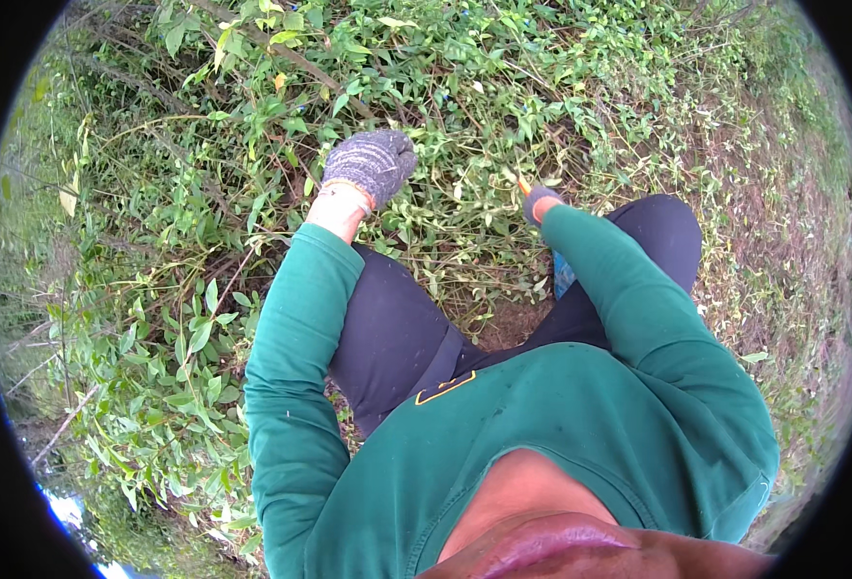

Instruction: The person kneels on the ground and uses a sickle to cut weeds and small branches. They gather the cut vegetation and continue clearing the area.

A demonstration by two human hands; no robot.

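Observation:
My left hand (370, 166), in a grey knit glove with an orange cuff, is closed in a fist over the leafy plants (445, 207). Whatever its fingers grip is hidden from view. To the right, my right hand (538, 204) is also gloved and mostly covered by the green sleeve. It is closed on a tool with an orange handle (523, 183), which points away from me into the low growth. The tool's working end is lost among leaves, so its kind does not show. Trampled, paler stems lie between both hands.
My dark-trousered knees (397, 328) are spread on either side of a bare soil patch (511, 326). Something blue (563, 276) shows beside the right leg. Denser bushes (194, 338) and a thin branch (295, 56) stand left and ahead; dry grass (783, 251) spreads to the right.

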